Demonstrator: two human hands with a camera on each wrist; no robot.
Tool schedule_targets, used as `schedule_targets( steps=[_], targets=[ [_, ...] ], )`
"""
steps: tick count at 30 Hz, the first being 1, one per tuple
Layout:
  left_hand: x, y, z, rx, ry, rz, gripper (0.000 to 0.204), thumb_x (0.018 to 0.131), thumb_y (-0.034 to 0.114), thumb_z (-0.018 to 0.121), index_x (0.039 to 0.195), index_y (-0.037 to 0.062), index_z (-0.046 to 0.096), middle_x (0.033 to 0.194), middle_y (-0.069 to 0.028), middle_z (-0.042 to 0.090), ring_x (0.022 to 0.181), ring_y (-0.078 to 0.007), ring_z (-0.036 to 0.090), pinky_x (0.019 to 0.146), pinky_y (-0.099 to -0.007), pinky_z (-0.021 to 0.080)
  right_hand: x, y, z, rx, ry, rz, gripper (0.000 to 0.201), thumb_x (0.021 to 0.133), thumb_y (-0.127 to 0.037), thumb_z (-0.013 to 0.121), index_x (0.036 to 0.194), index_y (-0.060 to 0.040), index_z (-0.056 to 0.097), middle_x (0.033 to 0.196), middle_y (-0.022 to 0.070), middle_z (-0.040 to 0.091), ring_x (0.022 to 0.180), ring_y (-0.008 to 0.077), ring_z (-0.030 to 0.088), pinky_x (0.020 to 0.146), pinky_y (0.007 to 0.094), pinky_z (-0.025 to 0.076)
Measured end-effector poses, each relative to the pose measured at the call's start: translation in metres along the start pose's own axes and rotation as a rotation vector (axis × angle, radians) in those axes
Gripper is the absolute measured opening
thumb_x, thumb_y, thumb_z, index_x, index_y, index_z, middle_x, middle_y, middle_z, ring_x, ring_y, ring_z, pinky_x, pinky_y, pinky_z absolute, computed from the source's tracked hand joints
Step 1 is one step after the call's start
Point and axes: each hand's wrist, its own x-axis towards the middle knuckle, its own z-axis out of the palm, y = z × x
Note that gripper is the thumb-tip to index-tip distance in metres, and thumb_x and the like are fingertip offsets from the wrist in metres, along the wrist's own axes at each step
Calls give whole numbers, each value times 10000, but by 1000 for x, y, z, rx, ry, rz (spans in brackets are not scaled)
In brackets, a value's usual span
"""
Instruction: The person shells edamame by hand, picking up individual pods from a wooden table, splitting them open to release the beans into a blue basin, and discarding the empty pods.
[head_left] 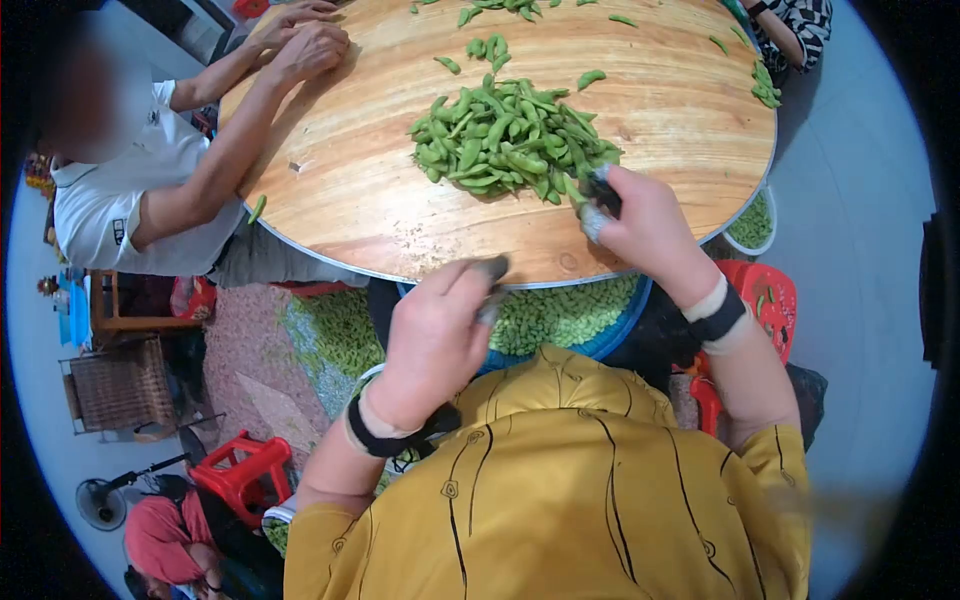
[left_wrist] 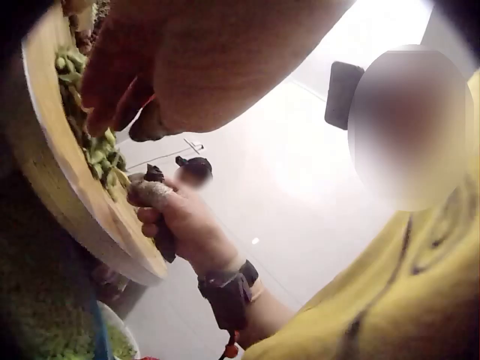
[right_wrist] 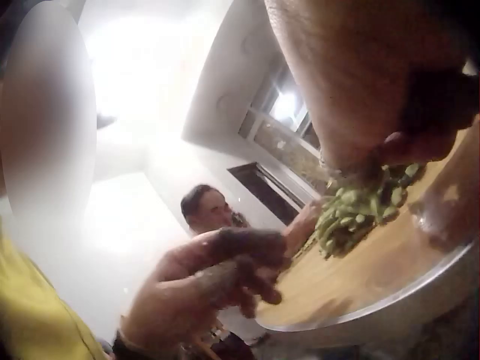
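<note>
A heap of green soybean pods lies on the round wooden table. My right hand is at the heap's near right edge. Its fingers pinch a soybean pod, with a dark cover and a pale wrap on the digits. My left hand hangs by the near table edge, left of the right hand. Its fingers bend loosely, dark covers on the tips, and nothing shows between them in the right wrist view. Below the edge stands a blue basin of shelled beans.
Across at left, a person in a white shirt rests both hands on the table. Another person's arm is at the far right. Red stools and a white bucket of beans stand around. Pods cover part of the floor at left.
</note>
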Motion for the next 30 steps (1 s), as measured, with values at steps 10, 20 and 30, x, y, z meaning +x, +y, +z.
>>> schedule_targets(
  steps=[10, 20, 30],
  targets=[
    [43, 4, 33, -437, -560, -16, 127, 890, 71, 518, 982, 2, 573, 836, -84, 613, 730, -220, 577, 667, -316, 472, -55, -2, -27, 781, -300, 166, 218, 820, -111, 648, 1009, -10, 610, 812, 3, 617, 705, 57, 528, 668, 233, 458],
    [29, 9, 53, -802, -331, -450, 164, 922, 59, 460, 989, 20, 603, 767, 31, 598, 625, -35, 481, 561, -187, 399, -67, -20, -19, 821, -334, 290, 386, 816, -33, 456, 1198, -38, 510, 793, 19, 611, 506, 65, 510, 449, 226, 428],
    [26, 6, 50, 169, -109, 236, 149, 805, -3, 555, 949, -13, 596, 770, -156, 618, 653, -298, 590, 615, -308, 484, -68, -9, -11, 1168, -403, 405, 351, 915, -50, 449, 1262, -58, 503, 790, 0, 568, 493, 19, 417, 424, 166, 335]
  ],
)
